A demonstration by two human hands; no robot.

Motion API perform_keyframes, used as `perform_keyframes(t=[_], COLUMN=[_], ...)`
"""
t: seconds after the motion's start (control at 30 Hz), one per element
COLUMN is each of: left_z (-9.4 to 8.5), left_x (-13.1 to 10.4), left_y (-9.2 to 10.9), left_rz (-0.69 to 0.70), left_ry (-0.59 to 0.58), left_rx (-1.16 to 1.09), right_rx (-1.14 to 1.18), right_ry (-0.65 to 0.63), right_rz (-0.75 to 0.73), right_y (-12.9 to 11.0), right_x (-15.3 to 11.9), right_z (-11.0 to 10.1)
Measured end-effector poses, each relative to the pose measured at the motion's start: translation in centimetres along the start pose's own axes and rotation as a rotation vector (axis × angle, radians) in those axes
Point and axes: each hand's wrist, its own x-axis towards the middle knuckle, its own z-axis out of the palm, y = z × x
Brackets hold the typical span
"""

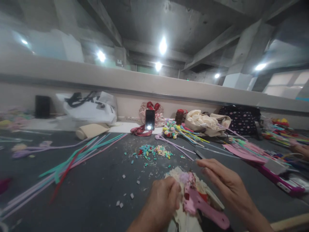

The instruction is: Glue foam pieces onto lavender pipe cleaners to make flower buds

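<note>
My left hand [166, 196] is closed, fingers curled inward, beside a cream cloth [180, 222]; what it pinches is hidden. My right hand [224, 183] has its fingers stretched out, to the right of the cloth, near a dark thin tool [200, 154] lying on the table. Between my hands, a pink-handled tool [209, 211] rests over the cloth. A small lilac piece [184, 178] is at the cloth's upper part. Beyond my hands lies a pile of small coloured pieces [154, 151].
Long coloured stems [72, 158] lie on the dark table [96, 193] at left. A phone [150, 120] stands upright behind the pile. Further back are a white bag [89, 109], a cream bag [205, 122] and more coloured stems [176, 130]. Another person's hand [299, 149] shows at far right.
</note>
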Motion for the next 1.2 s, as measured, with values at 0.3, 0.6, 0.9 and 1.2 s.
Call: perform_keyframes(t=[0.3, 0.6, 0.9, 1.2], left_z=[-0.7, -1.0, -0.3, -1.7], left_x=[0.7, 1.4, 1.6, 1.3], left_y=[0.2, -1.3, -1.3, -0.5], left_rz=[-0.208, -0.144, -0.183, -0.259], left_ry=[-0.109, -0.086, -0.166, 0.038], left_rx=[-0.690, -0.968, -1.144, -0.864], right_rx=[0.382, 0.694, 0.866, 0.657], right_ry=[-0.114, -0.366, -0.259, -0.151], right_rz=[0.317, 0.320, 0.494, 0.478], right_y=[-0.1, -3.4, -3.7, -3.4], right_x=[-0.8, 0.2, 0.6, 1.0], right_z=[3.0, 5.7, 8.9, 5.6])
